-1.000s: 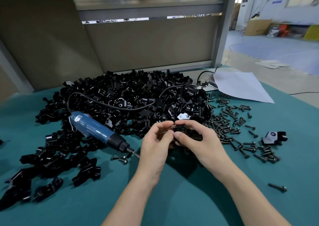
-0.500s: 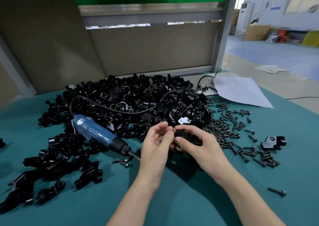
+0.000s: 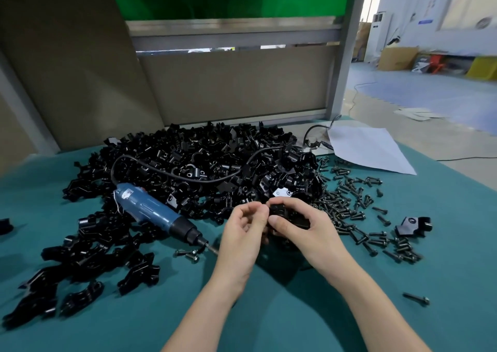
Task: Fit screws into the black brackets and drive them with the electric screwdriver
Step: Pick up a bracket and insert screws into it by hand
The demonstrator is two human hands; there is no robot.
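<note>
Fingers (image 3: 279, 221) clamped on a black bracket (image 3: 289, 214)

Our right hand (image 3: 306, 236) grips it just before the bracket heap (image 3: 204, 163) at the middle of the desk (image 3: 295, 324). Our left hand (image 3: 240, 241) brings its fingertips (image 3: 259, 209) together beside it; whether they hold a screw we cannot tell. Left of our hands lies the blue electric screwdriver (image 3: 150, 214), its white label (image 3: 126, 194) unreadable; loose screws (image 3: 349, 203) spread toward the right edge

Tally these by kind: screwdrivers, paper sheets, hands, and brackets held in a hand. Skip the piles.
Screwdriver: 1
Paper sheet: 1
Held bracket: 1
Hands: 2, left hand and right hand
Total: 5
</note>
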